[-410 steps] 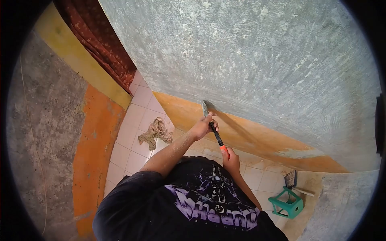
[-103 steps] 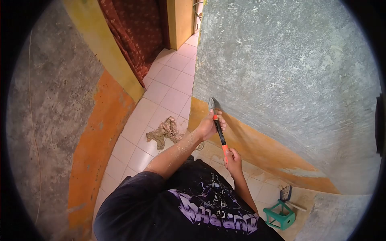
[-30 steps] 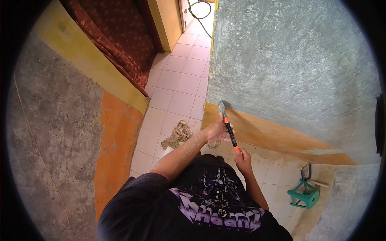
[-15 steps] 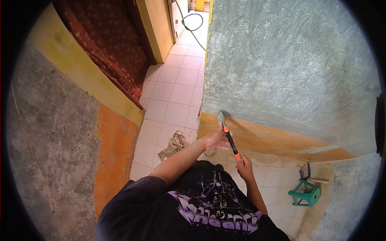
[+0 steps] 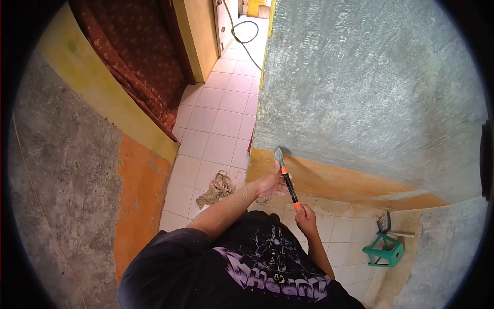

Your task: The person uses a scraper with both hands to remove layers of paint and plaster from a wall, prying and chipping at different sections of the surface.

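Purple stylised lettering is printed across the black T-shirt, beneath a pale lightning-like graphic, but it is seen upside down and distorted, so no word can be made out. No other text, label, number or sign can be read.

Black T-shirt, purple-white graphic print.

floor: pale tiles, running to the far doorway
rag: crumpled on the tiles, near left of centre
curtain: dark red, patterned, hanging far left
hose: looped on the far tiles
stool: green, near right, on the tiles
brush: resting on the stool
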